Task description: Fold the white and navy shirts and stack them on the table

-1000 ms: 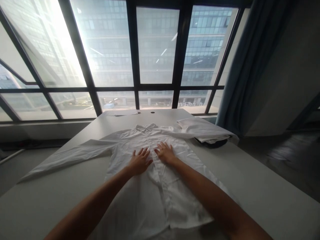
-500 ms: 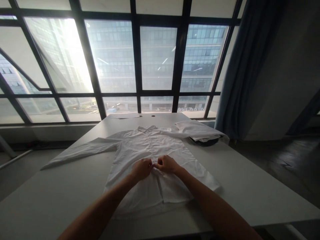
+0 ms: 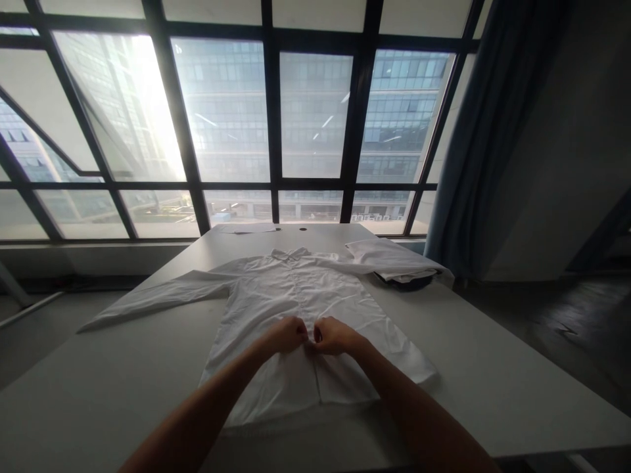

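Note:
A white long-sleeved shirt [image 3: 261, 295] lies spread front side up, its collar toward the window and its hem toward me. My left hand [image 3: 290, 334] pinches the front placket from the left, a little below the middle of the shirt. Close beside it, my right hand [image 3: 335, 336] is closed on the same placket from the right, thumb and finger forming a loop. Any button between the fingertips is hidden. Below my hands the two front edges part in a narrow slit down to the hem. The left sleeve in view stretches out across the table.
The shirt rests on a long white table [image 3: 133, 355]. Folded white cloth with something dark beneath it [image 3: 401, 266] lies at the right edge, by the other sleeve. A flat white sheet [image 3: 246, 228] is at the far end, before large windows. A blue curtain [image 3: 458, 177] hangs right.
Both hands have moved slightly down the placket toward the hem, still close together and closed on the cloth. The shirt's lower front has shifted a little; the slit looks narrower.

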`<state>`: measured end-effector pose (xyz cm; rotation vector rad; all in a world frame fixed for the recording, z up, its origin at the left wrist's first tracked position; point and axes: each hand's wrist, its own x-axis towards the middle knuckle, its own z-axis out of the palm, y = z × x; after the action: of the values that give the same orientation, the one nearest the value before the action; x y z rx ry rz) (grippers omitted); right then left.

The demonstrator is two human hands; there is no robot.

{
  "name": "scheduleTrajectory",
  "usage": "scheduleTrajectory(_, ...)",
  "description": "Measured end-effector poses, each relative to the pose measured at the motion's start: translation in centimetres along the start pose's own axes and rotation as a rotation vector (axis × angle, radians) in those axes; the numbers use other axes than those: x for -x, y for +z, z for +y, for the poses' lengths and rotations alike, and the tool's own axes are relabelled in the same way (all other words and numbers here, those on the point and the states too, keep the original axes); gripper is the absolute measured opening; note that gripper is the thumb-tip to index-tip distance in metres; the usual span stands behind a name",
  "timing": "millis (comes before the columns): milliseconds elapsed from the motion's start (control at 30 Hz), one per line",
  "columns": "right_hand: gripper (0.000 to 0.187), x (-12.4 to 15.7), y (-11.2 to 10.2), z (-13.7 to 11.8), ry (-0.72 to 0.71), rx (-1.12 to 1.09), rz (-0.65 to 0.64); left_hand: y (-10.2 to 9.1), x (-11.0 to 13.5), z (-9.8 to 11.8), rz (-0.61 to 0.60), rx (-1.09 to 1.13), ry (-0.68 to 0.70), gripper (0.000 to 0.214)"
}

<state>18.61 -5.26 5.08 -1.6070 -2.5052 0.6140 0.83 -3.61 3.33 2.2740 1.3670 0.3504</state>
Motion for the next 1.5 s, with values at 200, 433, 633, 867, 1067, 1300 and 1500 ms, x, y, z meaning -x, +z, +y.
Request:
scheduleTrajectory(200,0.013,0.0,-0.6,0.9,0.123,-0.383,-0.176,0.0,-0.2,-0.4,-0.002,0.201,-0.077,0.017)
scheduleTrajectory(433,0.008,-0.3,-0.7,0.8,0.155,-0.565,0.113,1.9,-0.1,-0.8,0.165,0.303,-0.034,0.015)
scheduleTrajectory(633,0.005,-1.0,0.9,0.5,0.065,-0.613,0.127,2.7,0.1,-1.0,0.193,0.603,-0.121,0.021)
scheduleTrajectory(867,0.006,-0.7,0.9,1.1,-0.025,-0.407,0.198,2.8,0.6,-1.1,0.171,0.898,-0.164,0.029)
scheduleTrajectory(1067,0.009,-0.5,0.6,0.9,-0.029,-0.337,0.257,3.1,0.5,-1.2,0.190,0.939,-0.170,0.026)
scheduleTrajectory(1300,0.014,-0.5,0.7,1.0,-0.027,-0.483,0.152,3.7,0.4,-1.5,0.240,0.887,-0.113,0.023)
scheduleTrajectory(1500,0.016,-0.6,0.7,1.1,-0.022,-0.445,0.185,3.7,0.5,-1.3,0.269,0.836,-0.088,0.021)
